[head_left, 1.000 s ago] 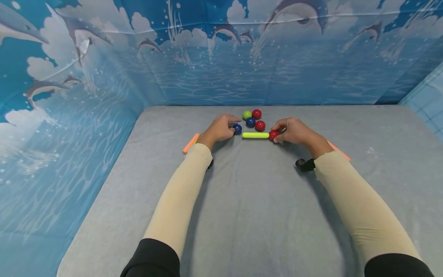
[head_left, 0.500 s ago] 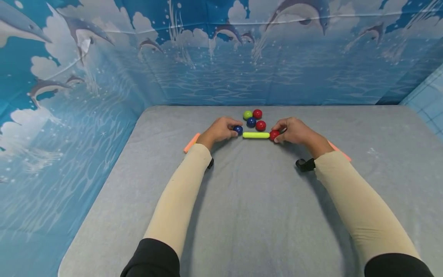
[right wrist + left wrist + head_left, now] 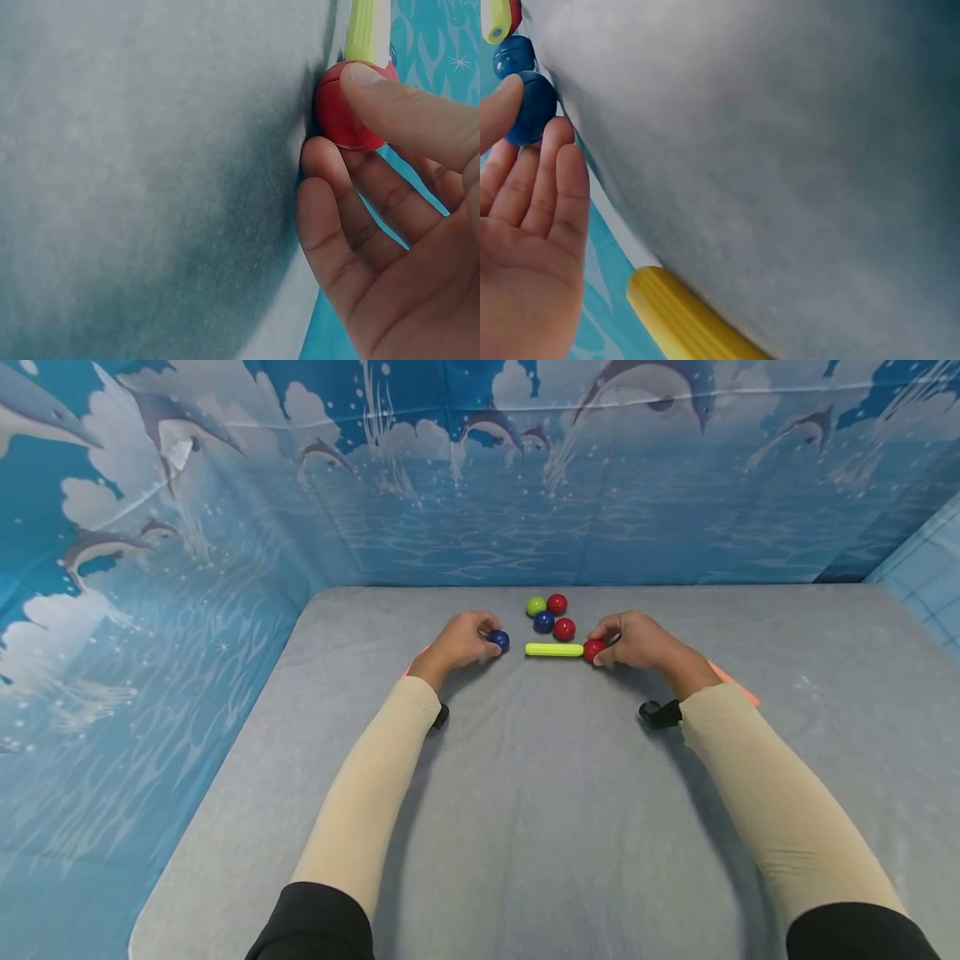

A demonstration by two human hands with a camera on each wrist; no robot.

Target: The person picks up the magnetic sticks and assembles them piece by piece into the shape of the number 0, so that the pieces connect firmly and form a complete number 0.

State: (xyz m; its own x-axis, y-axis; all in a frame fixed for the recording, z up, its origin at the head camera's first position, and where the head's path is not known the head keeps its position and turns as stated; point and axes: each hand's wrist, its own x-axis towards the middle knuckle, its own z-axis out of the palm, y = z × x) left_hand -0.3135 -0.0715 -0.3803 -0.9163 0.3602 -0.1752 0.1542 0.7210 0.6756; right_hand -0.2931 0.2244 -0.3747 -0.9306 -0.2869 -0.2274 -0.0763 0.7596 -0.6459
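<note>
A person's right hand (image 3: 637, 642) pinches a red ball (image 3: 593, 649) against the right end of a lime-green stick (image 3: 554, 650) lying on the grey table (image 3: 525, 793) — that joint looks made. The left hand (image 3: 459, 642) pinches a blue ball (image 3: 498, 640) between thumb and fingertips, apart from the stick's left end — that end appears bare, with four spare balls (image 3: 551, 615) clustered just behind.
</note>
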